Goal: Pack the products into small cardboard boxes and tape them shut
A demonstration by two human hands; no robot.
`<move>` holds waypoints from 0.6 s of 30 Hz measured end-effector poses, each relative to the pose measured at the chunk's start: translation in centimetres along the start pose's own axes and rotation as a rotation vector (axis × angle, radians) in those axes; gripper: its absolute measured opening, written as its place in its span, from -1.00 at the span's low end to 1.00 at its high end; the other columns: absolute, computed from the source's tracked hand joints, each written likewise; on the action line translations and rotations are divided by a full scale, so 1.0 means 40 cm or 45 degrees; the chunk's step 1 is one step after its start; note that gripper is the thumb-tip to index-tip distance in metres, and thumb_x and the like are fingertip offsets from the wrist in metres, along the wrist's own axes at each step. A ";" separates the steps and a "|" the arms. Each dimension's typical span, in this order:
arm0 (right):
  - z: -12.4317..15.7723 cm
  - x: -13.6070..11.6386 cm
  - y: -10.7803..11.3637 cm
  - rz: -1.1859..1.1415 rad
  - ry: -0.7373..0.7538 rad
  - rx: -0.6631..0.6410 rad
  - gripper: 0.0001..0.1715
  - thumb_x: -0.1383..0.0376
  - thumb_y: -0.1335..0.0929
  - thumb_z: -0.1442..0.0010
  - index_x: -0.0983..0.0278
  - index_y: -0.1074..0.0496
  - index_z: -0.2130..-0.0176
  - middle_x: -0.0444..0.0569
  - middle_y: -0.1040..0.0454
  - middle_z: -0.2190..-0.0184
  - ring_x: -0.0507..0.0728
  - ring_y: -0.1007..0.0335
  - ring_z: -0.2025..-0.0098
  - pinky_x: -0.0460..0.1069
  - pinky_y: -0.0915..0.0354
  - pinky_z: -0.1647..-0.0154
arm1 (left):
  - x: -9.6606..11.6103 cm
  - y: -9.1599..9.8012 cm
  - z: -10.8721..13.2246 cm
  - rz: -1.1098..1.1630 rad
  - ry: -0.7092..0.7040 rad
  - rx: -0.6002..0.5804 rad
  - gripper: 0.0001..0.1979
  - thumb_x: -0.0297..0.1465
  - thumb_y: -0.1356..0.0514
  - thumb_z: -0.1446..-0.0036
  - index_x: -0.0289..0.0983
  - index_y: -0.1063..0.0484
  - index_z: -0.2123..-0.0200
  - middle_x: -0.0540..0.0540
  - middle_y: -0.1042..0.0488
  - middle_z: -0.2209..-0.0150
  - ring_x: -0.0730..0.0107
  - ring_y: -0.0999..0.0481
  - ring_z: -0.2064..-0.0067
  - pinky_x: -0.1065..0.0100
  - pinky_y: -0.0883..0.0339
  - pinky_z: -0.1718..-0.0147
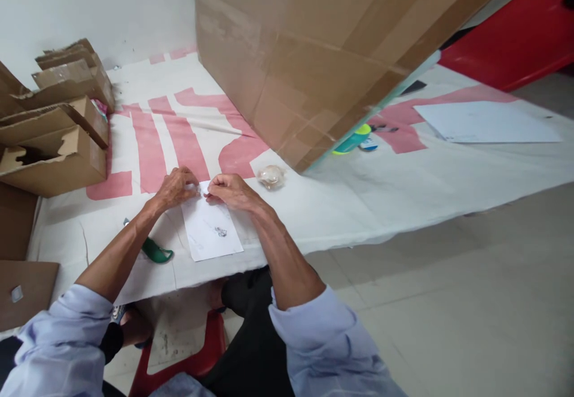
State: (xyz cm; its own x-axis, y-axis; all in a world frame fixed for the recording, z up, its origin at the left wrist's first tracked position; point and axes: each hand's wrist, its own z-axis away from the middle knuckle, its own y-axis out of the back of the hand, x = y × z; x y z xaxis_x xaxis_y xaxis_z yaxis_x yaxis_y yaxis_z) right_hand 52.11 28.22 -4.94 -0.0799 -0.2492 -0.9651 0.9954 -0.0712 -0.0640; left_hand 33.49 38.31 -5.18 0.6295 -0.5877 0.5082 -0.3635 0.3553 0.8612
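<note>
A white sheet of paper [201,238] lies near the table's front edge, with a small cluster of dark metallic-looking pieces [220,231] on it. Over the sheet's far end, my left hand [178,188] is closed in a pinch; a tiny pale or clear bit shows at its fingertips. Close beside it, my right hand [234,192] also pinches, its fingertips facing the left ones. What they hold is too small to name. A green-handled tool [156,252] rests partly behind my left forearm. Right of my right hand sits a small clear plastic bag [271,177] with pale contents.
A large taped cardboard box [305,56] stands just beyond my hands. Several open cardboard boxes [54,158] crowd the left side. Farther right are a green and yellow roll-like item [352,140] and white sheets [487,122]. A red chair [515,32] is behind the table.
</note>
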 end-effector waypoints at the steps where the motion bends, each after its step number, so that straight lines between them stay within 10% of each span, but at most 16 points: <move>1: 0.003 -0.003 0.002 -0.006 -0.005 -0.013 -0.78 0.44 -0.52 -0.08 0.26 -0.50 0.52 -0.06 -0.64 0.47 0.06 -0.60 0.40 -0.12 -0.46 0.38 | 0.001 0.005 0.001 0.036 -0.010 0.015 -0.83 -0.39 -0.42 -0.05 -0.18 -0.69 0.23 -0.20 -0.60 0.03 0.00 -0.57 -0.02 0.04 -0.47 -0.04; 9: 0.022 -0.029 0.010 -0.067 -0.009 -0.091 -0.84 0.33 -0.57 -0.11 0.28 -0.57 0.44 -0.05 -0.67 0.44 0.08 -0.64 0.34 -0.10 -0.48 0.30 | 0.054 0.060 0.037 0.659 -0.012 -0.071 -0.75 -0.25 -0.25 -0.27 -0.26 -0.68 0.23 -0.13 -0.66 0.20 0.27 -0.58 0.19 0.28 -0.43 0.20; 18: 0.012 -0.017 0.010 -0.093 0.001 -0.066 -0.74 0.29 -0.64 -0.08 0.29 -0.56 0.44 -0.04 -0.63 0.49 0.08 -0.61 0.39 -0.05 -0.50 0.29 | 0.063 0.065 0.033 0.817 0.090 -0.175 -0.80 -0.28 -0.42 -0.01 -0.30 -0.65 0.36 -0.06 -0.60 0.37 0.40 -0.47 0.37 0.34 -0.29 0.35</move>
State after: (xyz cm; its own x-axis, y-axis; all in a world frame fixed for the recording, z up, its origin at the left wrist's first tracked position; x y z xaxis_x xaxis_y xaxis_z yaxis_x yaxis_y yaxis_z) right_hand 52.55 27.88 -4.19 -0.1525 -0.2447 -0.9575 0.9883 -0.0395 -0.1473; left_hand 33.23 36.79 -1.63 0.3622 -0.1807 0.9144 -0.5938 0.7115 0.3758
